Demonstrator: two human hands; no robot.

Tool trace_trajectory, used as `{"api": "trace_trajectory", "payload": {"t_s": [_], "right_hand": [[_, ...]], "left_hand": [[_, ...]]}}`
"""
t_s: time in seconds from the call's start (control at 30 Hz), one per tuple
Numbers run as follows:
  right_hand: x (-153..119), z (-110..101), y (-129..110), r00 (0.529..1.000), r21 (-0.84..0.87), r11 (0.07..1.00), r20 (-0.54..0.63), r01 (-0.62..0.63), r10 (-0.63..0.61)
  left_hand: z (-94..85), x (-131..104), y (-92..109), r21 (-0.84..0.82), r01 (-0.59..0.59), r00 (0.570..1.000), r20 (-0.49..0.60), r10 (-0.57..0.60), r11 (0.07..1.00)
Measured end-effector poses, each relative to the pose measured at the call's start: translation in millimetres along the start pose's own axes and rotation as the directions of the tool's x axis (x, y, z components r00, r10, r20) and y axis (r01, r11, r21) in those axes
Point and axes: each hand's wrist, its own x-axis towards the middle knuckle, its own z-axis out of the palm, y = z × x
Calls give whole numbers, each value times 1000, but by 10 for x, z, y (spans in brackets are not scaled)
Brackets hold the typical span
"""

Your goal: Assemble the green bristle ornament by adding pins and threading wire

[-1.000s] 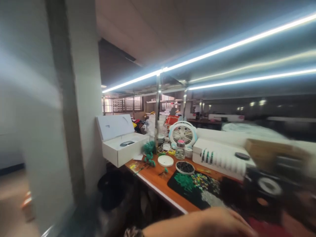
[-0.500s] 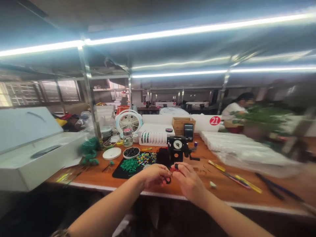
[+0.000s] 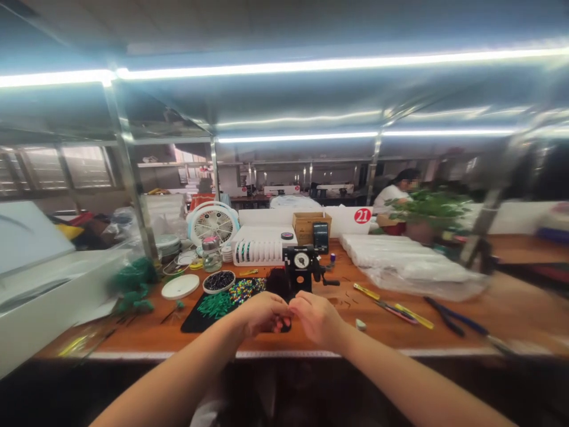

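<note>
Both hands meet over the front of the wooden bench. My left hand (image 3: 265,314) is closed, its fingertips pinched together. My right hand (image 3: 317,321) is closed too, with its fingertips touching those of the left. Whatever lies between them is too small and covered to make out. Just beyond the hands is a black hand-cranked device with a round dial (image 3: 302,261). Left of them a black mat (image 3: 191,320) bears green slender pieces (image 3: 216,305), multicoloured beads (image 3: 243,290) and a white dish of dark beads (image 3: 219,281).
A round white lid (image 3: 180,286), glass jar (image 3: 212,261) and fan (image 3: 213,225) stand at left. Behind is a white slotted box (image 3: 258,249). At right lie plastic-wrapped white rolls (image 3: 409,264), yellow-handled tools (image 3: 413,316) and dark pliers (image 3: 457,317). Another person sits beyond.
The view has turned to the right, so the bench things appear further left. My hands are still together; the red bit and black band seen at the right fingers no longer show.
</note>
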Motion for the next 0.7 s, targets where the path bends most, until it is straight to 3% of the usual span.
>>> {"api": "trace_trajectory", "payload": {"t_s": [0.07,0.17,0.33,0.4,0.57,0.7], "right_hand": [[31,-10,-1,994,86,991,37,-107,104],[93,-32,-6,949,201,928,94,-313,300],[205,-37,62,862,261,822,156,-507,482],[243,-5,134,820,298,764,220,-573,529],[322,81,340,702,374,596,436,-711,563],[385,72,443,643,371,529,517,-763,565]], "left_hand": [[28,-10,12,112,-57,996,-60,64,992],[71,-29,29,313,-152,969,-141,204,937],[122,-74,16,593,-302,869,-150,471,746],[128,-80,-9,699,-316,835,-115,538,641],[98,-39,-18,942,-278,793,116,597,187],[28,50,17,894,-426,691,222,688,140]]}}
